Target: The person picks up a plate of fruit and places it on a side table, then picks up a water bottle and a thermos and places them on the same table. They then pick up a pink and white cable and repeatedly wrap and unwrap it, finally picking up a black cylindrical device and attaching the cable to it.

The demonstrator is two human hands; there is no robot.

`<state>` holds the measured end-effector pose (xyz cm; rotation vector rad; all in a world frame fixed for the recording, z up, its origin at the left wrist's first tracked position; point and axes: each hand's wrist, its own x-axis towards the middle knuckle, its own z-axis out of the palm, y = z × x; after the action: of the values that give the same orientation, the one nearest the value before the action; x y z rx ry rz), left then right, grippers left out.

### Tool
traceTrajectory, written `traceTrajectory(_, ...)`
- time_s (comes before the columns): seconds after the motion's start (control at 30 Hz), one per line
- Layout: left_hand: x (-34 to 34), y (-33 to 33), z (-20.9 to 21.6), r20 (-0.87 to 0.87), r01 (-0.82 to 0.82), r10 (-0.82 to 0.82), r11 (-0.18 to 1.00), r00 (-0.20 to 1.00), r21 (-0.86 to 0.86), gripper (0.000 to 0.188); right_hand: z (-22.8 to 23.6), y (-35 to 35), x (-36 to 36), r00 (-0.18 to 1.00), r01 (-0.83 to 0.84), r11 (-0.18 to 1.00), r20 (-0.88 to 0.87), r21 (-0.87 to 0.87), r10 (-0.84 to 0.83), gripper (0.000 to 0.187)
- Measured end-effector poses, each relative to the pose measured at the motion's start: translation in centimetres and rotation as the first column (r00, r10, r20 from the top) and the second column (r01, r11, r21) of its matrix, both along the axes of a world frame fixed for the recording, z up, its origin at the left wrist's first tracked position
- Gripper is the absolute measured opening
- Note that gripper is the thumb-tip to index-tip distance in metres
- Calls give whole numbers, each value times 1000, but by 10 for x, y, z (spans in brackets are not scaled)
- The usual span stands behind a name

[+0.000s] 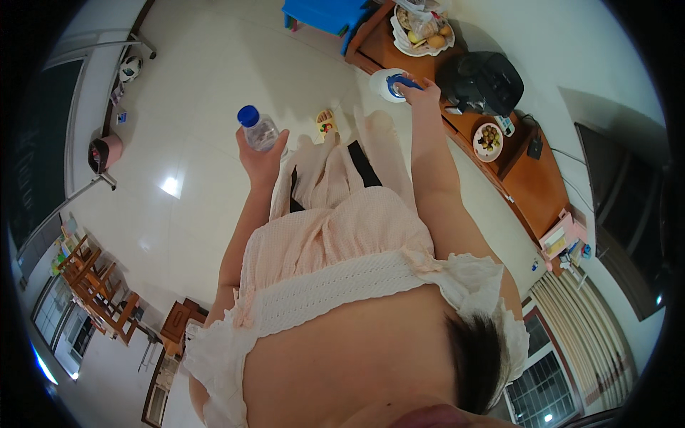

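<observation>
My left hand [260, 158] is closed around a clear bottle [262, 134] with a blue screw cap [247, 115], held out over the floor. The cap is on, and the bottle tilts a little. Farther to the right, my right hand [424, 91] grips the blue handle [407, 82] of a white jug [379, 84]. This jug has a blue-and-white top and is beside the front edge of a wooden cabinet [417, 69]. Its lower part is hidden from above, so I cannot tell whether it rests on anything.
On the cabinet stand a white fruit dish [399, 44], a black appliance [481, 82] and a bowl of small round food [488, 143]. A blue table [325, 14] lies ahead. On the floor are a yellow slipper [326, 123] and, at left, a ball [131, 68] and pink bin [107, 152].
</observation>
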<state>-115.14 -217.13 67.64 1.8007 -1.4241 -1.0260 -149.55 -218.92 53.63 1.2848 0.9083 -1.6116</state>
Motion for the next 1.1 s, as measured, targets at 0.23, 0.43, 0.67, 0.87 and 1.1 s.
traceTrajectory(0.23, 10, -42, -8, 66, -142, 136, 985, 989, 101, 62, -66, -82, 6, 1000, 27, 1000, -10, 6, -27, 37)
traceTrajectory(0.43, -3, -58, -8, 86, -203, 194, 971, 977, 123, 58, -97, -128, -2, 998, 57, 998, -42, 33, -56, 30)
traceTrajectory(0.67, -26, -67, -20, 93, -216, 205, 967, 974, 133, 55, -125, -159, -21, 995, 76, 997, -73, 21, -75, 28)
traceTrajectory(0.87, -51, -79, -22, 131, -204, 183, 963, 974, 173, 54, -161, -177, -34, 980, 190, 982, -58, 18, -188, 28)
traceTrajectory(1.1, -66, -80, -27, 125, -200, 179, 963, 976, 183, 54, -152, -197, -44, 970, 241, 970, -6, 5, -241, 35)
